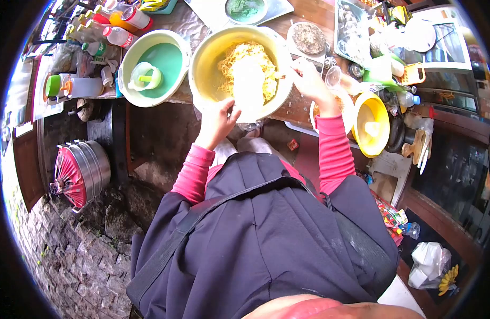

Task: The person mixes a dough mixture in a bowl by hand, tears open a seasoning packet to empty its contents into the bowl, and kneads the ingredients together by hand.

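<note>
A large pale-yellow basin [202, 69] stands on the table in front of me, holding a heap of yellow shredded food, perhaps noodles [255, 52]. Over the heap and the near rim lies a bright white thing [248, 85], too washed out to tell whether it is a bag. My left hand [219, 121] is at the near rim, fingers curled against the white thing's left edge. At the right rim, my right hand [312, 82] is closed, its fingertips pinching something small and brownish that reaches over the basin; its kind is unclear.
To the left is a basin of green liquid [168, 56] with a clear cup [145, 76] in it. Several bottles [120, 37] crowd the far left. A yellow bowl [380, 127] and a round stone-like slab [308, 38] are on the right. A steamer pot [90, 170] stands lower left.
</note>
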The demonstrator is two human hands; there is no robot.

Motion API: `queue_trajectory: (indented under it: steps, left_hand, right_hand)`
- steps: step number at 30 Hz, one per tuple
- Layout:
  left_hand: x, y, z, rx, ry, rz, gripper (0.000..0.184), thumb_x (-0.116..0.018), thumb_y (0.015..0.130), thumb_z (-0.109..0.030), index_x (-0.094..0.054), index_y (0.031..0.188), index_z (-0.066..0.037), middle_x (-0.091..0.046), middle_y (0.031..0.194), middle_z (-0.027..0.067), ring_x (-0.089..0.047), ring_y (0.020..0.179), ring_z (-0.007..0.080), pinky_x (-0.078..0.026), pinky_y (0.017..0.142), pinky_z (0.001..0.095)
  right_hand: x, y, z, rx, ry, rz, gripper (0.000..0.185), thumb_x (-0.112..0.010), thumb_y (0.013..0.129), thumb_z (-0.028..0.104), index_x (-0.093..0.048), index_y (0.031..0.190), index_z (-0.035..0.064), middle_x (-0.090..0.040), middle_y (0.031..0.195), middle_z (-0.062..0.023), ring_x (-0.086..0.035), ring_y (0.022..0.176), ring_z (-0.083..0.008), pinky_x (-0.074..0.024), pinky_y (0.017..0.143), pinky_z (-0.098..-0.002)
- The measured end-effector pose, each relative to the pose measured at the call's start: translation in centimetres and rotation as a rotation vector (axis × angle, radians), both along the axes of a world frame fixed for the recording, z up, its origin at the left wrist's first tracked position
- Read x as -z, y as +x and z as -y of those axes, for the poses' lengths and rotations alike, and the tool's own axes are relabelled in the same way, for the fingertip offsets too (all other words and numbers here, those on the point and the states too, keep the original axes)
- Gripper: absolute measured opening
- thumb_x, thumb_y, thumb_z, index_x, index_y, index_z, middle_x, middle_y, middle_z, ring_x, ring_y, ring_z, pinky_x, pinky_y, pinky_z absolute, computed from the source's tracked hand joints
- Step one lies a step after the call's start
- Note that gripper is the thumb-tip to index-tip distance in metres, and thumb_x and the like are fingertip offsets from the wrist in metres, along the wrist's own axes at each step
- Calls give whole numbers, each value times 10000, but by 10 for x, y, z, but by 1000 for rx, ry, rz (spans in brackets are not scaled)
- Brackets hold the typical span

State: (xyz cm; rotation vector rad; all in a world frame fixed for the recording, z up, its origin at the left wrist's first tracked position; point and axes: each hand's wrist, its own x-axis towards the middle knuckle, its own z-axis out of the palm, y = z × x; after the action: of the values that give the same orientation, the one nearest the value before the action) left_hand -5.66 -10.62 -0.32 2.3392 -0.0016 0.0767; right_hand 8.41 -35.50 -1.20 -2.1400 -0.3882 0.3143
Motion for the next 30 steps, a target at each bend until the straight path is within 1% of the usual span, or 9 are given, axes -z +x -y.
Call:
queue_trajectory:
  steps: [2, 5, 9, 12, 17, 20, 23, 27, 30]
  left_hand:
    - [-3, 0, -1, 12, -1, -15, 246, -624, 770, -198, -617, 906, 7, -614, 732, 144, -614, 692, 277, -472, 656, 341]
    - [-4, -1, -1, 17, -6, -16, 227, -620, 770, -191, -612, 888, 3, -605, 715, 138, -607, 672, 276, -467, 641, 342]
    - [-8, 1, -3, 22, 8, -117, 308, -641, 753, -213, -640, 967, 9, -651, 827, 179, -643, 770, 294, -498, 720, 346]
    - [-7, 1, -3, 31, 29, -83, 298, -635, 755, -206, -639, 960, 10, -650, 822, 181, -643, 768, 293, -496, 717, 347]
    - [-2, 2, -3, 31, 8, -67, 279, -633, 756, -198, -637, 940, 13, -646, 808, 179, -638, 755, 291, -492, 699, 346]
    - [-4, 2, -1, 29, -6, -80, 274, -632, 757, -195, -635, 938, 11, -644, 803, 172, -635, 745, 290, -489, 693, 344]
    - [-2, 2, -1, 33, -10, -74, 268, -631, 759, -192, -633, 939, 6, -644, 803, 166, -633, 742, 288, -487, 688, 342]
    - [1, 2, -1, 35, -12, -70, 254, -627, 762, -188, -630, 929, 3, -640, 802, 165, -629, 739, 288, -486, 681, 340]
    - [3, 2, -2, 38, -25, -46, 244, -626, 762, -184, -629, 919, 3, -638, 797, 166, -627, 735, 290, -485, 677, 344]
  right_hand:
    - [4, -2, 1, -95, -335, 219, 205, -551, 831, 217, -662, 859, 46, -580, 789, -180, -550, 753, -338, -435, 714, -412]
    - [18, 0, 2, -53, -638, 563, 252, -549, 827, 276, -675, 822, 58, -576, 817, -161, -539, 803, -347, -429, 720, -450]
    - [13, 10, 9, -57, -671, 449, 276, -534, 824, 318, -675, 849, 82, -570, 863, -159, -522, 832, -342, -428, 724, -462]
    - [4, 12, 11, -204, -777, 638, 255, -539, 810, 317, -673, 857, 106, -565, 909, -145, -511, 810, -319, -427, 725, -444]
    - [14, 16, -13, -136, -914, 728, 323, -501, 819, 266, -589, 1090, 112, -533, 1074, -118, -484, 961, -273, -390, 772, -480]
    - [36, 12, -17, -192, -892, 698, 605, -594, 774, 296, -422, 1277, 6, -456, 1233, -181, -409, 1128, -322, -316, 922, -542]
    - [57, 14, -17, -246, -887, 824, 611, -606, 772, 248, -395, 1282, -14, -390, 1296, -214, -379, 1175, -357, -273, 966, -549]
    - [118, 34, -24, -166, -707, 782, 394, -515, 789, 165, -509, 1130, -34, -461, 1170, -211, -403, 1105, -372, -308, 940, -494]
    - [118, 36, -39, -21, -335, 455, 326, -549, 748, 124, -524, 1024, -46, -468, 1102, -257, -403, 1072, -419, -313, 951, -466]
